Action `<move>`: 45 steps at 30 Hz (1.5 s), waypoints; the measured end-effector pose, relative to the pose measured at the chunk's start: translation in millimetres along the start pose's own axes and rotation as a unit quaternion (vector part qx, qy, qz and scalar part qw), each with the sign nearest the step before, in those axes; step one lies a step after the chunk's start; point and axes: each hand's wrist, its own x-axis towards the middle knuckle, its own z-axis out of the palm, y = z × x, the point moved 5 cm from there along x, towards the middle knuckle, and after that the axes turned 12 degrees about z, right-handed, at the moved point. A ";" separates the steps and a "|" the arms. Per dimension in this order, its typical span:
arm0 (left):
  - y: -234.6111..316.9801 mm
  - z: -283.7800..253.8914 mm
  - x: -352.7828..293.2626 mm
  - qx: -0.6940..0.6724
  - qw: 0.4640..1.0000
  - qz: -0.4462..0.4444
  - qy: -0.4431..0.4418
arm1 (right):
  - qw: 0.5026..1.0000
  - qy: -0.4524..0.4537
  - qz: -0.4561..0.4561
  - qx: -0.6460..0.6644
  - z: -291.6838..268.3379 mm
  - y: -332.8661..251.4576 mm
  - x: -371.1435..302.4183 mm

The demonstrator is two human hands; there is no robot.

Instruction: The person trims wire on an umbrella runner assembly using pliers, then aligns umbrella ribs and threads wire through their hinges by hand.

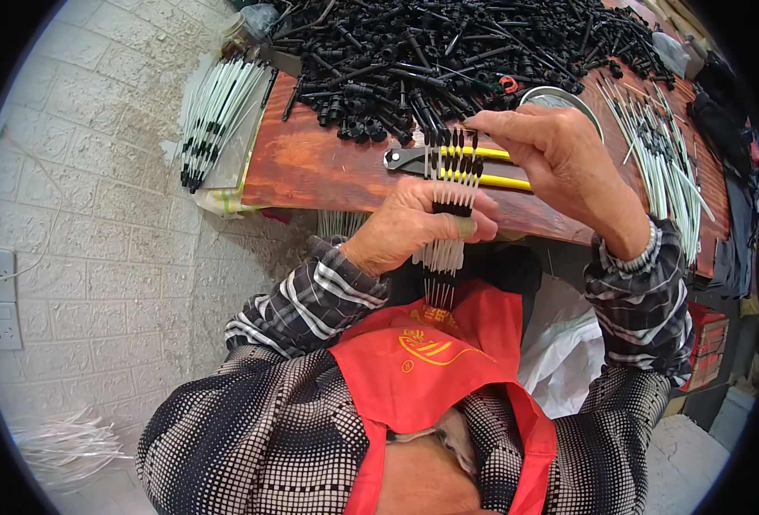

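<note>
My left hand (388,227) is closed round a flat row of thin white rods (452,197) with black fittings, held upright over my lap in front of the table edge. Its thumb lies across the row's middle, and the lower ends hang down toward my red apron (448,365). My right hand (573,154) is at the top right of the row, its index fingertip touching the black end of the outermost rod. Its fingers are drawn together, with the thumb tip hidden. Behind the row, pliers (409,160) with yellow handles lie on the table.
A large heap of black plastic fittings (379,60) covers the back of the wooden table (298,172). A round metal bowl (587,112) stands behind my right hand. Bundles of white rods lie at the left (221,112) and the right (667,172). A tiled wall (96,215) rises at the left.
</note>
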 end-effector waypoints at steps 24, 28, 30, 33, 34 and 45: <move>6.9 4.5 -6.4 -0.027 1.000 -0.009 -0.011 | 0.999 -0.019 -0.040 -0.030 1.7 -3.0 2.6; 6.2 3.5 -6.3 -0.025 1.000 -0.016 -0.007 | 0.996 0.014 -0.059 -0.066 -1.9 -10.8 1.5; 4.7 4.7 -7.0 -0.026 1.000 -0.012 -0.007 | 0.995 0.022 -0.068 -0.075 -0.4 -13.0 -0.4; 6.2 3.7 -6.4 -0.012 1.000 -0.002 -0.007 | 0.998 0.023 -0.059 0.018 2.8 -11.8 0.9; 6.1 4.8 -7.3 -0.013 1.000 0.003 -0.003 | 0.998 0.015 -0.045 0.034 3.4 -10.8 -0.4; 0.4 7.8 -12.1 -0.019 0.997 0.069 0.014 | 0.995 -0.024 -0.023 0.092 2.7 -10.9 2.4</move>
